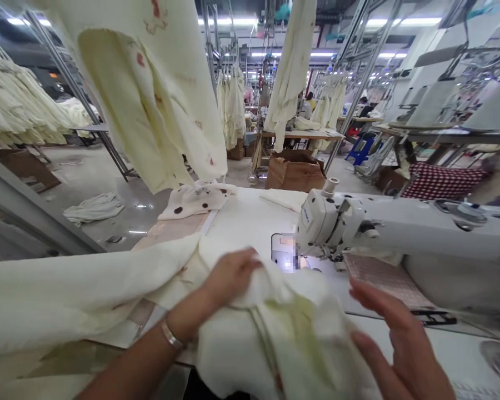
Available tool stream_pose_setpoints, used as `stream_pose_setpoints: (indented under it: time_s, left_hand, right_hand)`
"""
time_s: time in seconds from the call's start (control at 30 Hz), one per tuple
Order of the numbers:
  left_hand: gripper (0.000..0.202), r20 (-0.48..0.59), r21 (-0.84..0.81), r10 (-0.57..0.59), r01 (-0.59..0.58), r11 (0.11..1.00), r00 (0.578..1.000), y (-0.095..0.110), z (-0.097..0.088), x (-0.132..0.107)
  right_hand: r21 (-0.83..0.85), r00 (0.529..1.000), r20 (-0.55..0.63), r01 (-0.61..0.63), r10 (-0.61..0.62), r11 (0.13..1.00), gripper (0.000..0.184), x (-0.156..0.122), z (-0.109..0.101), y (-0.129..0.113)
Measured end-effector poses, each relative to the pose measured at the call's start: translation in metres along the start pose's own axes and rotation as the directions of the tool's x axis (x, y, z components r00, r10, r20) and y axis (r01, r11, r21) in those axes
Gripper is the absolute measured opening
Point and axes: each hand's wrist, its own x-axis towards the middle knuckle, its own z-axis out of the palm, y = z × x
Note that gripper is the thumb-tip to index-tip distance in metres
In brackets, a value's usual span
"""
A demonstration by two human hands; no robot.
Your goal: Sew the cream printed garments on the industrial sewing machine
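Cream fabric (250,344) bunched, crumpled, faintly yellow-printed, left hand (229,275) clutching its fold, right hand (394,339) open, fingers spread on it

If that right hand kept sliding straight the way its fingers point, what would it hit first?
Probably the bunched cream fabric just ahead of the right hand, with the sewing machine head beyond it; depth is hard to judge.

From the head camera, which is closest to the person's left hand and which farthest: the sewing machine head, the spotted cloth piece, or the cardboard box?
1. Sewing machine head, just right of the left hand.
2. Spotted cloth piece, on the table beyond it.
3. Cardboard box, on the floor past the table.
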Motion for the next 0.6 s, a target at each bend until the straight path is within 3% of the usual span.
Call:
stream_pose_setpoints:
  time_s: [0.07, 0.1, 0.17, 0.2, 0.23, 0.27, 0.3, 0.33, 0.37, 0.43, 0.53, 0.6]
  left_hand:
    - [0.043, -0.227, -0.006, -0.101, 0.102, 0.995, 0.969, -0.02, -0.04, 0.021]
    - [0.044, -0.359, -0.014, -0.14, 0.144, 0.989, 0.923, -0.028, -0.062, 0.029]
    - [0.038, -0.588, -0.01, -0.167, 0.199, 0.98, 0.792, -0.038, -0.098, 0.036]
    - [0.035, -0.665, 0.025, -0.146, 0.216, 0.976, 0.732, -0.038, -0.108, 0.033]
    - [0.036, -0.695, 0.103, -0.095, 0.229, 0.968, 0.713, -0.036, -0.11, 0.026]
    - [0.038, -0.655, 0.205, -0.033, 0.22, 0.954, 0.755, -0.031, -0.106, 0.015]
    - [0.036, -0.541, 0.325, 0.024, 0.183, 0.928, 0.841, -0.026, -0.096, 0.002]
    - [0.032, -0.321, 0.422, 0.05, 0.096, 0.901, 0.946, -0.021, -0.082, -0.012]
    - [0.031, -0.082, 0.477, 0.055, -0.009, 0.879, 0.995, -0.019, -0.067, -0.025]
    - [0.035, 0.195, 0.526, -0.032, -0.077, 0.847, 0.98, -0.02, -0.044, -0.045]
    - [0.044, 0.273, 0.542, -0.196, 0.018, 0.84, 0.942, -0.028, -0.04, -0.052]
    - [0.043, 0.366, 0.505, -0.219, 0.005, 0.863, 0.904, -0.025, -0.049, -0.048]
  right_hand:
    - [-0.068, 0.981, 0.117, 0.165, -0.156, 0.984, 0.042, -0.02, 0.012, 0.009]
    - [-0.104, 0.961, 0.199, 0.215, -0.192, 0.971, 0.047, -0.029, 0.018, 0.016]
    - [-0.209, 0.926, 0.338, 0.247, -0.167, 0.946, 0.062, -0.042, 0.029, 0.03]
    - [-0.257, 0.914, 0.382, 0.246, -0.135, 0.935, 0.067, -0.043, 0.032, 0.037]
    - [-0.292, 0.903, 0.418, 0.235, -0.097, 0.927, 0.068, -0.042, 0.035, 0.044]
    - [-0.307, 0.89, 0.451, 0.22, -0.062, 0.926, 0.062, -0.037, 0.036, 0.05]
    - [-0.298, 0.873, 0.486, 0.205, -0.036, 0.932, 0.05, -0.03, 0.035, 0.054]
    - [-0.27, 0.857, 0.515, 0.181, -0.018, 0.946, 0.035, -0.021, 0.033, 0.056]
    - [-0.231, 0.85, 0.527, 0.131, 0.011, 0.964, 0.021, -0.013, 0.029, 0.057]
    - [-0.139, 0.854, 0.509, -0.039, 0.105, 0.989, 0.011, 0.002, 0.018, 0.055]
    - [0.016, 0.864, 0.452, -0.258, 0.223, 0.966, 0.024, 0.011, 0.0, 0.047]
    - [0.079, 0.88, 0.426, -0.268, 0.21, 0.96, 0.024, 0.01, -0.009, 0.04]
